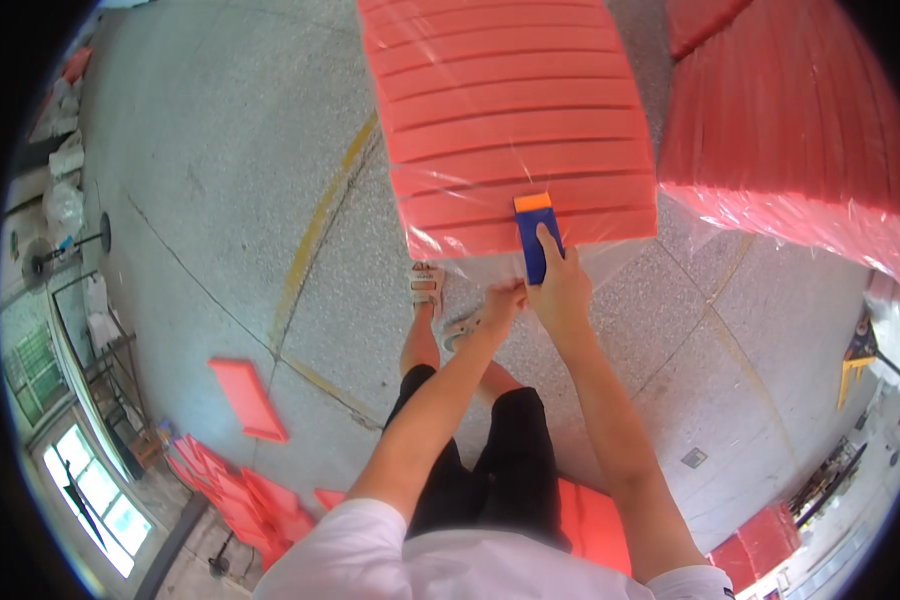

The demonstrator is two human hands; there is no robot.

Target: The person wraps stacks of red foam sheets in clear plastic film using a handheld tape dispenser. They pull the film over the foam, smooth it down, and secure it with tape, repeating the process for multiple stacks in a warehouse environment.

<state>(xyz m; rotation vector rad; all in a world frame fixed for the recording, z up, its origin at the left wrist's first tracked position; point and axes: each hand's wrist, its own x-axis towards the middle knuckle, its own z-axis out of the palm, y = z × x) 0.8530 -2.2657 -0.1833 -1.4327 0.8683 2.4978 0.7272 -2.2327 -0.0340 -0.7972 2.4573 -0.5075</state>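
Observation:
A stack of red slabs [515,110], wrapped in clear plastic film [485,267], stands on the floor before me. My right hand [564,288] is closed round a flat blue hand tool with an orange end [534,240]. Its orange end lies against the wrapped face near the lower edge of the stack; the tool's exact kind is unclear. Just left of it, my left hand [507,300] is closed, fingers pinched at the loose edge of the film below the slabs. My feet are close to the stack's near left corner.
Another film-wrapped bundle of red slabs [790,120] stands at the far right. One loose red slab [247,398] lies on the floor to the left, with a pile of red slabs [240,500] behind it. A yellow line [320,215] crosses the grey floor.

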